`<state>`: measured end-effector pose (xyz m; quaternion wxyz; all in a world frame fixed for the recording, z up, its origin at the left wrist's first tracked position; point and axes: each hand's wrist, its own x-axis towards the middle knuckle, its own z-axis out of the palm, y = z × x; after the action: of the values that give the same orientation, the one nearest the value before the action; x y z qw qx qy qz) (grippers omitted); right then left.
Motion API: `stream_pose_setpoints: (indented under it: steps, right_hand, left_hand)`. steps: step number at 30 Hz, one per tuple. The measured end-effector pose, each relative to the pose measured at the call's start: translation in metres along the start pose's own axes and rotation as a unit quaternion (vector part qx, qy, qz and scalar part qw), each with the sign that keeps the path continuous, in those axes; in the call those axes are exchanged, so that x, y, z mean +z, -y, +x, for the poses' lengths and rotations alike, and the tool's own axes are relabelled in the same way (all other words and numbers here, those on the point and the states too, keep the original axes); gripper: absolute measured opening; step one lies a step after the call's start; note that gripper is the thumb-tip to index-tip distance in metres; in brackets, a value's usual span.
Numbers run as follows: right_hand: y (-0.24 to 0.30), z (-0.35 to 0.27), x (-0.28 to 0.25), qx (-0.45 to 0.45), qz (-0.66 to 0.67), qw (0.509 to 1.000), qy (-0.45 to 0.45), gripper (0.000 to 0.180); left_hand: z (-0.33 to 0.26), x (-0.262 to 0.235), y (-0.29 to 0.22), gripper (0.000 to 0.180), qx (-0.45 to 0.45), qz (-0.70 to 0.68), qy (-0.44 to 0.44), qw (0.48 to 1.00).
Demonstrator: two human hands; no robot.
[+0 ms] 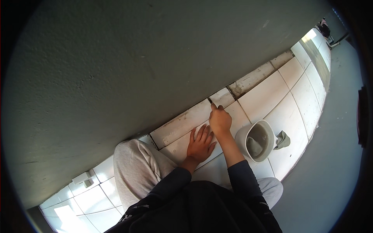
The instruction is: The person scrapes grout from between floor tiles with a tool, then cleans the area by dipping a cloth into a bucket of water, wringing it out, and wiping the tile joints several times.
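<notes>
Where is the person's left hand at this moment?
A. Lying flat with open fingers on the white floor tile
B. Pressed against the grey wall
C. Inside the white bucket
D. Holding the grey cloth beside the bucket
A: the left hand lies flat, fingers spread, on the white floor tile, apart from the white bucket, while the right hand works at the joint by the wall strip.

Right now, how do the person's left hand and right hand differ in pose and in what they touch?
The left hand lies flat with fingers spread on a white floor tile; the right hand is closed, with its fingertips at the dark joint between two skirting tiles. The left hand is nearer the body, while the right hand reaches further toward the wall. Both are bare, with dark sleeves.
</notes>
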<state>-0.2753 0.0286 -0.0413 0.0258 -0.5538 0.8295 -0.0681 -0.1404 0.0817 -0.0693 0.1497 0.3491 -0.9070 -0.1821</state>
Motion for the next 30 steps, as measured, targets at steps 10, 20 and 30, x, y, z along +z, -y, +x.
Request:
stream_pose_setpoints:
  steps: [10, 20, 30]
  right_hand:
    - [-0.001, 0.001, 0.006, -0.015, -0.034, 0.999, -0.025, 0.023]
    - [0.0, -0.001, 0.006, -0.031, -0.033, 0.999, -0.03, 0.023]
    - [-0.002, 0.005, -0.005, 0.005, 0.009, 1.0, -0.014, 0.023]
  left_hand:
    - [-0.001, 0.001, 0.001, 0.044, -0.004, -0.018, 0.002, 1.0]
    - [-0.001, 0.003, 0.003, 0.044, -0.006, -0.015, -0.005, 1.0]
    - [-0.002, 0.003, 0.002, 0.048, -0.009, -0.002, 0.015, 1.0]
